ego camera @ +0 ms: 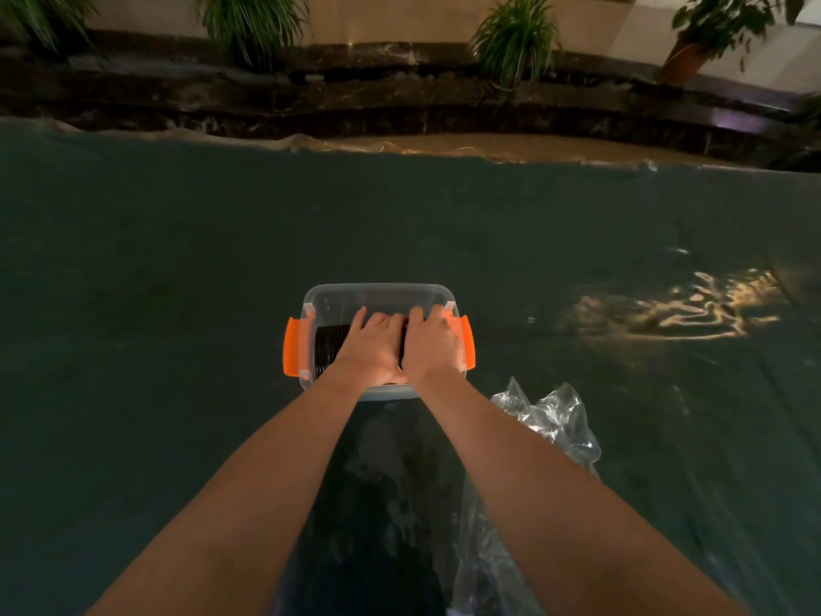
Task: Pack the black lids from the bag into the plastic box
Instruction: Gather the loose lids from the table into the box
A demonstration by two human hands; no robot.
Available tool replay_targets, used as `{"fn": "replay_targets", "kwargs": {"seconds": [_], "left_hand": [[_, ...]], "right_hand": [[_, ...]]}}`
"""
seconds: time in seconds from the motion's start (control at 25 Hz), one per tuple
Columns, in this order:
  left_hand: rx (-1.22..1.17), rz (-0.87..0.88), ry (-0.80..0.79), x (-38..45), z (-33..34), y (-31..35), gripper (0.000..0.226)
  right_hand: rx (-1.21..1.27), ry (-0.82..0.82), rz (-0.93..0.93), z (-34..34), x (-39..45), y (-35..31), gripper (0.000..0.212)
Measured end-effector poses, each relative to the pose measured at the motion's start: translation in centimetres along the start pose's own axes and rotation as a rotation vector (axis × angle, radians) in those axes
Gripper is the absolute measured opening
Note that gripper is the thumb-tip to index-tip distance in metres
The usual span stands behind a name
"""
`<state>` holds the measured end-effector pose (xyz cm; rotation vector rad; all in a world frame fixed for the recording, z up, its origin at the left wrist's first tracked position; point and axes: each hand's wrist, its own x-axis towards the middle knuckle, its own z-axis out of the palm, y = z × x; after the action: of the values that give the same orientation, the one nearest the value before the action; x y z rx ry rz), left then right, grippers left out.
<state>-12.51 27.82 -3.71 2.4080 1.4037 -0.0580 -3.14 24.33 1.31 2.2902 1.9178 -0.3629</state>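
So I'm pressing both hands down inside the plastic box (380, 292) right now, left hand (368, 346) and right hand (428, 344) lying flat, palms down on the black lids (326, 349), not gripping anything. The lids are standing on edge in a row, visible at the box's left end. The bag (546, 420) is lying crumpled near-right, looking empty. Next I'm probably just lifting off gently so the row isn't toppling.
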Motion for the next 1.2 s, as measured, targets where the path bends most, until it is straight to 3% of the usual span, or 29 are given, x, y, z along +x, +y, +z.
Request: {"fn": "replay_targets", "kwargs": {"seconds": [0.2, 0.32, 0.4, 0.56, 0.68, 0.84, 0.96, 1.12, 1.2], "left_hand": [[0.044, 0.010, -0.050, 0.1, 0.1, -0.3, 0.077], [0.051, 0.032, -0.025, -0.1, 0.2, -0.5, 0.080], [0.046, 0.019, -0.020, -0.2, 0.2, -0.6, 0.081], [0.018, -0.031, -0.001, -0.2, 0.1, -0.2, 0.075], [0.017, -0.004, 0.015, -0.4, 0.1, -0.4, 0.075], [-0.003, 0.043, 0.040, -0.9, 0.0, -0.6, 0.083], [0.002, 0.035, 0.008, -1.4, -0.6, -1.7, 0.086], [0.029, -0.055, -0.107, -2.6, -1.3, -2.9, 0.080], [0.042, -0.038, -0.151, -3.0, -1.1, -2.5, 0.079]], "right_hand": [[0.185, -0.308, -0.082, -0.9, 1.2, 0.6, 0.075], [0.133, -0.417, -0.104, -1.1, 2.4, 1.1, 0.068], [0.041, -0.414, -0.117, -1.0, 2.8, 1.3, 0.059], [-0.378, -0.342, -0.247, -0.7, 2.4, 1.3, 0.051], [-0.366, -0.206, -0.287, 0.2, 2.4, 1.6, 0.053], [-0.362, -0.124, -0.333, 0.2, 2.8, 2.1, 0.038], [-0.459, -0.058, -0.441, 0.3, 3.1, 3.9, 0.055], [-0.241, -0.119, -0.511, -0.1, 2.7, 5.6, 0.091], [0.012, -0.111, -0.488, -0.1, 2.2, 5.8, 0.086]]}}
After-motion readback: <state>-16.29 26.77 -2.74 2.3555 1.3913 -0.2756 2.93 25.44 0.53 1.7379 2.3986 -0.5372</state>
